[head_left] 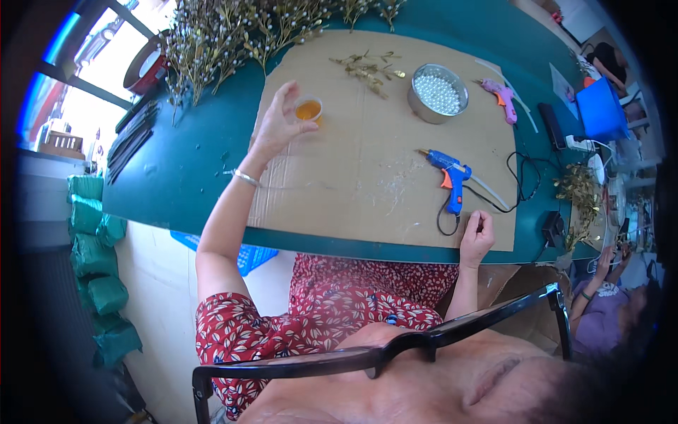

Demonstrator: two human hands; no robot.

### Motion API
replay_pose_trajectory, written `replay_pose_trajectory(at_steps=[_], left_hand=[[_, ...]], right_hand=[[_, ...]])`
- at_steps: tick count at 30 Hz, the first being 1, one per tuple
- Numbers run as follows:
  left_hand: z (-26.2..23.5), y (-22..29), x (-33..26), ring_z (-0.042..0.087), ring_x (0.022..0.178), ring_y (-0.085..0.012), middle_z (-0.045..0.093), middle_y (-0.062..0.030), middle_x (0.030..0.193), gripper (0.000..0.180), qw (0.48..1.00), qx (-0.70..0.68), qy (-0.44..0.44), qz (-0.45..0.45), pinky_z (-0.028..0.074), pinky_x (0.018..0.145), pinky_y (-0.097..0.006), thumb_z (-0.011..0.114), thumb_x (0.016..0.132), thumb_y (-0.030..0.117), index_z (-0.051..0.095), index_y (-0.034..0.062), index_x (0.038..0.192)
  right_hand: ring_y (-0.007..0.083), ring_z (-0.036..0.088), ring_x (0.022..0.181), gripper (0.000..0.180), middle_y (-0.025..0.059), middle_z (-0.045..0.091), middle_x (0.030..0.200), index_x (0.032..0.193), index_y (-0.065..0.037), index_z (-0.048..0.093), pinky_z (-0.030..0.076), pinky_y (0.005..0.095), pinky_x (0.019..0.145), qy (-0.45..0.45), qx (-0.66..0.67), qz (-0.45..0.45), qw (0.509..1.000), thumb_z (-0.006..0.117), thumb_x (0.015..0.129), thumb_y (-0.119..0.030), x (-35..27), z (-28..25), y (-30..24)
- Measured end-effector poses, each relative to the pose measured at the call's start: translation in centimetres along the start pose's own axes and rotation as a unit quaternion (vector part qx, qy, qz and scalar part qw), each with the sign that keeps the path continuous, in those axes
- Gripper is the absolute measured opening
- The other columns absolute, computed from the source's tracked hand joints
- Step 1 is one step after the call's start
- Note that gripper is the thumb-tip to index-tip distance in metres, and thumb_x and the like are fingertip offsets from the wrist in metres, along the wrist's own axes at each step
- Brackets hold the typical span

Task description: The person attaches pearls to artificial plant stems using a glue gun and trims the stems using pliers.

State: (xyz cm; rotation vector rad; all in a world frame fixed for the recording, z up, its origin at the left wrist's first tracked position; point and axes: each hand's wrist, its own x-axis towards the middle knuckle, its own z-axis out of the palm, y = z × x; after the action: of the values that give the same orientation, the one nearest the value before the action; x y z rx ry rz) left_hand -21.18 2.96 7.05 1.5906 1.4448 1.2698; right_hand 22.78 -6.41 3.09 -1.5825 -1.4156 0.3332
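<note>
At the front edge of the worktop [183, 180], the right hand [477, 240] is curled closed, nothing visible in it. Farther off, the left hand [277, 126] is spread open, much nearer the round amber-filled cup [308, 110], which lies just right of its palm, contact unclear, toward the far-left corner of the cardboard [339, 212]; no long axis shows.
</note>
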Motion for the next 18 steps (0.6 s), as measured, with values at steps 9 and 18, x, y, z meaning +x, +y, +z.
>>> replay_pose_trajectory(at_steps=[9,18], left_hand=[[3.0,3.7,-0.5,0.051,0.113,-0.0191,0.049,-0.0147,0.124,0.077,0.994,-0.106,0.004,-0.037,0.046,0.095,-0.031,0.077,0.070,0.000,0.033,-0.0021,0.133],[6.8,6.7,-1.1,0.054,0.109,-0.0174,0.051,-0.0123,0.122,0.065,0.988,-0.149,0.031,-0.029,0.050,0.089,-0.028,0.073,0.073,-0.003,0.037,-0.0035,0.127]], right_hand=[[0.0121,0.057,0.062,0.011,0.0066,0.059,0.068,0.089,0.000,0.059,0.046,0.0273,0.057,0.005,0.023,0.010,1.000,0.058,0.089,-0.011,0.5,-4.3,-0.7],[0.0157,0.059,0.057,0.008,0.0086,0.060,0.064,0.087,-0.001,0.060,0.046,0.0289,0.054,0.021,0.058,-0.011,0.998,0.059,0.087,-0.009,2.2,-7.8,0.9]])
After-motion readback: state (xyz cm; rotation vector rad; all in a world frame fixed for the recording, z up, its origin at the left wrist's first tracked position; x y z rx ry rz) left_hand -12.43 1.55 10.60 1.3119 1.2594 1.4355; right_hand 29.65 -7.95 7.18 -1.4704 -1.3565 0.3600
